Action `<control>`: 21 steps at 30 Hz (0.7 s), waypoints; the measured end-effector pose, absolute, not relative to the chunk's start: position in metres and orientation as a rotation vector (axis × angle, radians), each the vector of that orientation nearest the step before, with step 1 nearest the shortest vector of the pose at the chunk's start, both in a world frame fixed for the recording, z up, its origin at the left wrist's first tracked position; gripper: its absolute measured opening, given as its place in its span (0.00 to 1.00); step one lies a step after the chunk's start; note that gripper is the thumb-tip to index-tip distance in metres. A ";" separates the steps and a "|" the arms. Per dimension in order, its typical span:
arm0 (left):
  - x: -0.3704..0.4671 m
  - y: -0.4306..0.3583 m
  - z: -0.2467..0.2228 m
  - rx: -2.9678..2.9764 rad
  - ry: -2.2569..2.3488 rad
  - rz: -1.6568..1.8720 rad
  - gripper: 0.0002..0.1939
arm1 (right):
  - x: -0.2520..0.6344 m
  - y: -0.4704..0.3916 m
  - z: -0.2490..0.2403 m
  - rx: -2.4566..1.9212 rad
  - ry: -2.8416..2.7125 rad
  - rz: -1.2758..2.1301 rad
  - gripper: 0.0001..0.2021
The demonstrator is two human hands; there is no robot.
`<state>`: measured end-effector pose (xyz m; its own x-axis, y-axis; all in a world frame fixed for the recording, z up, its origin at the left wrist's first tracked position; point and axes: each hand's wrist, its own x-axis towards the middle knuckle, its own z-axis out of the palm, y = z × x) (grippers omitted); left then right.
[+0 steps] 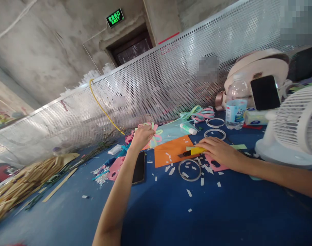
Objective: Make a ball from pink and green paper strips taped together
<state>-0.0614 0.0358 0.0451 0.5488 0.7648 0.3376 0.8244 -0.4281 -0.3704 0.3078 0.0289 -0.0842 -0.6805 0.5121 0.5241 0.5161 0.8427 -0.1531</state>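
Observation:
My left hand [143,136] reaches to the far side of the table, its fingers closed at a flower of looped pink and pale green paper strips [158,137]. The fingertips partly cover the flower, which lies by a light blue sheet [171,131]. In my right hand [217,150] is a yellow utility knife [197,150], its blade pointing left over an orange sheet [166,153]. Under that hand lies a pink cut-out piece [214,163]. A glue stick [188,129] rests on the blue sheet. A pale ring [180,171] lies in front of the knife, among white paper scraps.
A dark phone [139,169] lies beside my left forearm. Wooden strips [25,181] are piled at left. A bottle [235,106], a propped phone [265,92] and a white fan [296,119] stand at right. Two more rings [214,134] lie near the perforated metal panel [145,85].

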 end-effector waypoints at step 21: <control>-0.031 0.018 0.071 -2.289 -1.157 -0.333 0.11 | 0.288 -0.067 -0.051 0.256 -2.632 -0.079 0.19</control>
<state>-0.0310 0.0179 0.0714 0.5990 0.6646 0.4467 0.8003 -0.4796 -0.3598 0.2885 -0.0673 -0.0513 -0.8621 -0.1954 0.4676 -0.1669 0.9807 0.1022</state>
